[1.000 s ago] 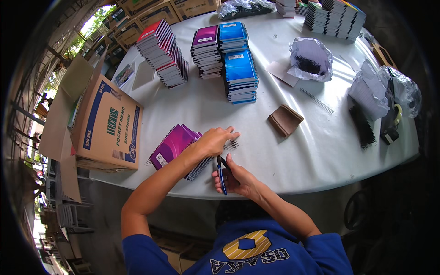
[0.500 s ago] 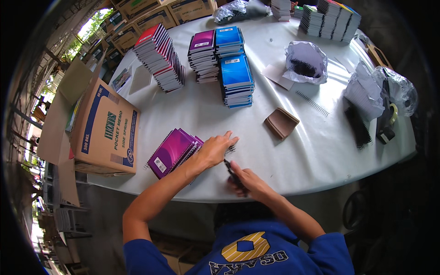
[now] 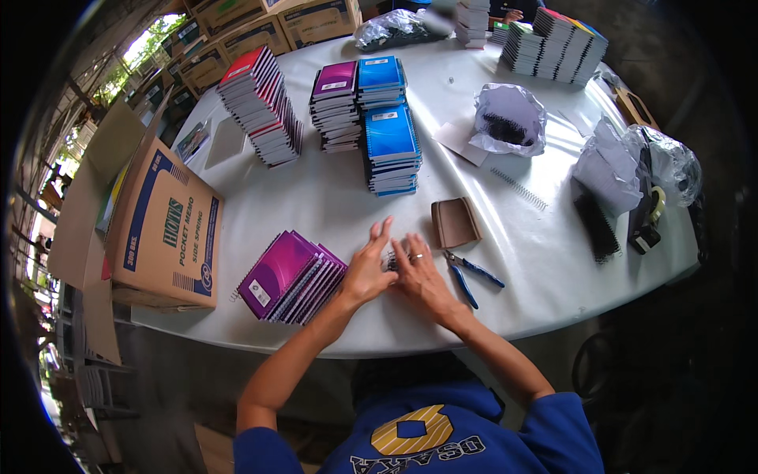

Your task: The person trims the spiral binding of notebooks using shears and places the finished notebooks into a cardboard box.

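Both my hands are at the near middle of the table, on either side of a small heap of dark wire scraps (image 3: 389,260), which they partly hide. My left hand (image 3: 368,267) has its fingers stretched out and its thumb toward the heap. My right hand (image 3: 421,278), with a ring on one finger, lies palm down with fingers extended, touching the heap's right side. Pliers with blue handles (image 3: 474,274) lie just right of it, jaws near a small brown open box (image 3: 456,224). Left of my hands leans a stack of purple spiral notebooks (image 3: 294,274).
An open cardboard carton (image 3: 170,229) stands at the left. Farther back are stacks of red (image 3: 260,103), purple (image 3: 335,103) and blue notebooks (image 3: 391,142). Wrapped black coils (image 3: 509,122), a loose wire spiral (image 3: 517,188) and a tape dispenser (image 3: 647,229) lie to the right.
My right hand has let go of the pliers, which now lie on the table, and has come flat beside my left hand. The view has shifted slightly.
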Available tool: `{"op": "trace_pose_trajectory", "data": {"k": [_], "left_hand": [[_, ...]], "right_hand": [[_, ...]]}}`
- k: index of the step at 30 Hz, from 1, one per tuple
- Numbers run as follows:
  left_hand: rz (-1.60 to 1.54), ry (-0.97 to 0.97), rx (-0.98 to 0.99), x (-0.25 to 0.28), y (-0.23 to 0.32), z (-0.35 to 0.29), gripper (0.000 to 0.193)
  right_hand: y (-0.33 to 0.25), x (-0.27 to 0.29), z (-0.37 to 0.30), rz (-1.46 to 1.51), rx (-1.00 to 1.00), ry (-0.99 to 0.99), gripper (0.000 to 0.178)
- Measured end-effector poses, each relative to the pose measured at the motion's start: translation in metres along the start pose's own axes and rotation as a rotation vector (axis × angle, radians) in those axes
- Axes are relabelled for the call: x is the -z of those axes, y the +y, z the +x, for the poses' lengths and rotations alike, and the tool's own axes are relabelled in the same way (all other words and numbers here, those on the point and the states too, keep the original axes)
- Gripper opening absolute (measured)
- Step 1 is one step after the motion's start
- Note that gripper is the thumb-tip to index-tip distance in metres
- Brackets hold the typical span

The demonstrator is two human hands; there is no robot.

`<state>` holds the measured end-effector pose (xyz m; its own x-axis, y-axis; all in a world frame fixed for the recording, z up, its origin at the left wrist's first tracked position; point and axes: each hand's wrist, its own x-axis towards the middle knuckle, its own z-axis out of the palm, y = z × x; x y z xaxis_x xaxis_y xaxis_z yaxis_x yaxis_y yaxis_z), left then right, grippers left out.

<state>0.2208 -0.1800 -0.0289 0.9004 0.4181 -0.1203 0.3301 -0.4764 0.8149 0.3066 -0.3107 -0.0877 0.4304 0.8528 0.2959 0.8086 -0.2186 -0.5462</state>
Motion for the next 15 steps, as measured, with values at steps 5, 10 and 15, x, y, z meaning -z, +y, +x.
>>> {"op": "trace_pose_trajectory", "data": {"k": [5,10,15], "left_hand": [[-0.2,0.149,-0.104,-0.016,-0.035,-0.033,0.096],[-0.033,0.283,-0.219,-0.018,-0.016,-0.093,0.077],[0.013,0.293,-0.258,-0.03,-0.025,-0.139,0.071]], "right_hand": [[0.011,-0.012,-0.005,0.343,0.293,-0.051,0.046],[0.01,0.025,-0.001,0.235,0.312,-0.165,0.039],[0.054,0.09,0.045,0.285,0.136,0.086,0.038]]}}
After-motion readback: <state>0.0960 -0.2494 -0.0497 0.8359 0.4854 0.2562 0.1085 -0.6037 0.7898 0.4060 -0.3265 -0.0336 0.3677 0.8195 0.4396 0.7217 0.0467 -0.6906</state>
